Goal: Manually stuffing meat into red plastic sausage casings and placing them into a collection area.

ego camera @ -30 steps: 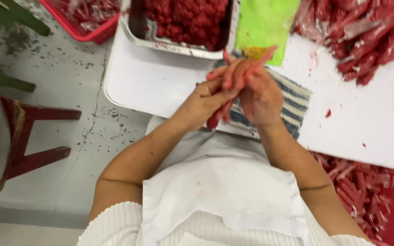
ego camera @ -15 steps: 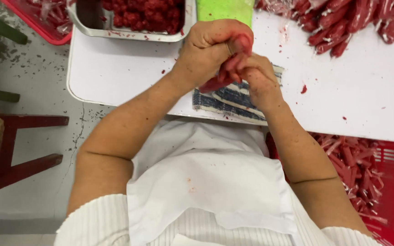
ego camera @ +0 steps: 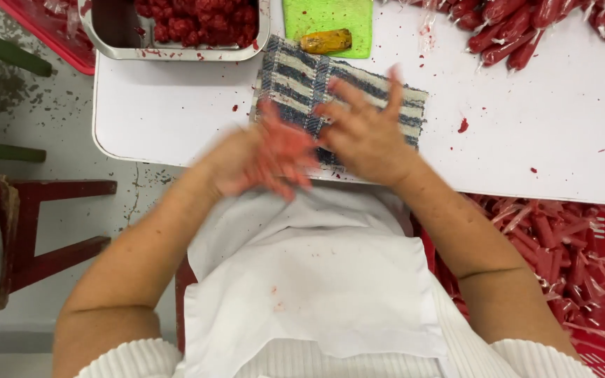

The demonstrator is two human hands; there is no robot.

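- I see a white surface [ego camera: 176, 119] across the upper frame, above a speckled grey floor.
- A blue-and-white striped cloth [ego camera: 302, 77] lies at centre top.
- My right hand [ego camera: 365, 133] rests on it, grip released, fingers spread.
- My left hand [ego camera: 267, 157], blurred and red-stained, is open at the cloth's lower left edge, holding nothing.
- Metal tray [ego camera: 99, 35] of red paste, upper left; green mat [ego camera: 327, 14] above the cloth; red wrapped sticks [ego camera: 512, 28], upper right.
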